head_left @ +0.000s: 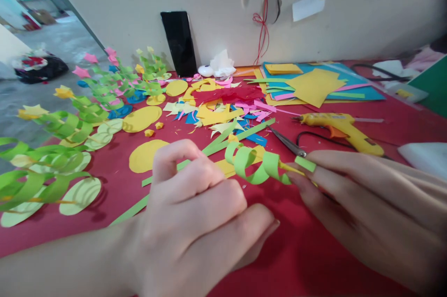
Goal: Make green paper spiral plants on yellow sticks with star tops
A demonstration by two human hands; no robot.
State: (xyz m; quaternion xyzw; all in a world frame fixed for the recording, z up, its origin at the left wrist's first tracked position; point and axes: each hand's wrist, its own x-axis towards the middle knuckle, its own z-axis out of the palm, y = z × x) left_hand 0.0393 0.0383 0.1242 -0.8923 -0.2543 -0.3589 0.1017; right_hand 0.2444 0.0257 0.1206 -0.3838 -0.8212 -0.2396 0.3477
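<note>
My right hand (363, 204) pinches the right end of a green paper spiral (256, 164) wound loosely round a thin yellow stick (291, 168). A small yellow star (233, 138) shows near the spiral's left end. Just left of the spiral is my left hand (206, 213), its fingers curled and closed; whatever it may hold is hidden. Beyond my right fingertips lie metal scissors (288, 142), their blades pointing away to the left. Green paper strips (131, 209) run across the table behind and beneath my left hand.
On the red table (300, 236), finished spirals (64, 124) on round bases stand at left. Paper scraps (218, 113) are heaped in the middle. A yellow glue gun (342, 129) lies at right, coloured sheets (363, 85) behind it. A phone (179, 43) leans on the wall.
</note>
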